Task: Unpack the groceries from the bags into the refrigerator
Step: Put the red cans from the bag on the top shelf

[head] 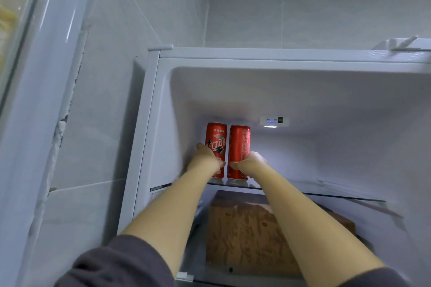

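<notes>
Evidently, your left hand (206, 156) gripped the left can (217, 135), your right hand (253, 163) the right can (240, 142), standing these 2 upright far back on the shelf (326, 196), presumably sparing front space.

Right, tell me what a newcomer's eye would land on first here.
Two red cans, the left can and the right can, stand upright side by side at the back left of the fridge's glass shelf. The left grip holds the left can and the right grip holds the right one. Below the shelf lies a big brown block.
</notes>
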